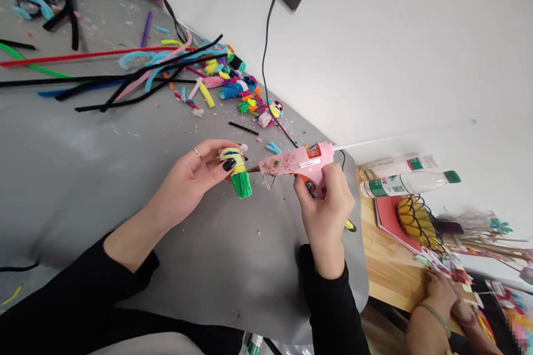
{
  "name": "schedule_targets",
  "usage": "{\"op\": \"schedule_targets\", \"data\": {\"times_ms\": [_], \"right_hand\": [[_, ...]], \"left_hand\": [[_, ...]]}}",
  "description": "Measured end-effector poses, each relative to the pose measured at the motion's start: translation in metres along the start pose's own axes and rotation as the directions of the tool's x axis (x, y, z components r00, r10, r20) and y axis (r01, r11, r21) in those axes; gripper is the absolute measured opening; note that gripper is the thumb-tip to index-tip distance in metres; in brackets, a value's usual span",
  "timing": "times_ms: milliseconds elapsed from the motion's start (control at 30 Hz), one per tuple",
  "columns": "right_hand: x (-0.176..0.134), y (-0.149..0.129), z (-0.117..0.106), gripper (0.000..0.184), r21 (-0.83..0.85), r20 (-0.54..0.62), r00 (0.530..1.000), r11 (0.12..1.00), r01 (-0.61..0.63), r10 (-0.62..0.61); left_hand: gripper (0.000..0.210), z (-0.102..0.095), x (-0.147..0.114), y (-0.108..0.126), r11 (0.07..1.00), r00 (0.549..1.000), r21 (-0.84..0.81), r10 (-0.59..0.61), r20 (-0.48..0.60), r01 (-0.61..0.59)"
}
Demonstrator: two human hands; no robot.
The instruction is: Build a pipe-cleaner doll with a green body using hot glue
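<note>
Between the thumb and fingers of my left hand (pixel 195 175) is a small pipe-cleaner figure (pixel 240 184), yellow in its wrapped upper part and green below. Part of it is hidden behind the thumb with its black nail. My right hand (pixel 327 205) grips the handle of a pink glue gun (pixel 287 162), whose body is smudged with dark stains. Its nozzle points left and meets the side of the figure or comes very close; I cannot tell if they touch. A long clear glue stick (pixel 375 138) sticks out of the gun's back end.
Loose pipe cleaners (pixel 137 75) lie at the back left, beside several finished small figures (pixel 235 89) along the wall edge. A black cord (pixel 265 50) hangs down behind the gun. Bottles (pixel 410 183) and a wire basket (pixel 418 223) stand right, near another person's hands (pixel 441 291).
</note>
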State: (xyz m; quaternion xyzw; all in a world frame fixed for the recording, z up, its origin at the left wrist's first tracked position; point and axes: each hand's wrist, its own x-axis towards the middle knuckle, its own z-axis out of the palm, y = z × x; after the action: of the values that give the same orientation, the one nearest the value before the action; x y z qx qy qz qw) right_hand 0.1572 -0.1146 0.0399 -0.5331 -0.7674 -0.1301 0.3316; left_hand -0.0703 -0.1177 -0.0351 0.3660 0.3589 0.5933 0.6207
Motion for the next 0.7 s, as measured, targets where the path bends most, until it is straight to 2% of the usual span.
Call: {"op": "schedule_targets", "data": {"times_ms": [167, 333, 700], "right_hand": [[-0.0004, -0.0002, -0.0006, 0.021, -0.016, 0.008, 1.0, 1.0, -0.001, 0.001], [-0.0012, 0.0008, -0.0011, 0.023, -0.029, -0.019, 0.998, 0.998, 0.054, -0.054], [-0.0017, -0.0008, -0.0053, 0.026, -0.036, -0.018, 0.995, 0.995, 0.093, -0.093]], "left_hand": [[0.035, -0.0011, 0.0002, -0.0018, 1.0, 1.0, -0.012, 0.007, 0.007, -0.006], [0.03, -0.0022, -0.0003, -0.0016, 1.0, 0.999, -0.015, 0.009, 0.042, -0.008], [0.029, -0.0017, 0.0005, -0.0019, 1.0, 0.999, -0.03, 0.009, 0.038, -0.008]]}}
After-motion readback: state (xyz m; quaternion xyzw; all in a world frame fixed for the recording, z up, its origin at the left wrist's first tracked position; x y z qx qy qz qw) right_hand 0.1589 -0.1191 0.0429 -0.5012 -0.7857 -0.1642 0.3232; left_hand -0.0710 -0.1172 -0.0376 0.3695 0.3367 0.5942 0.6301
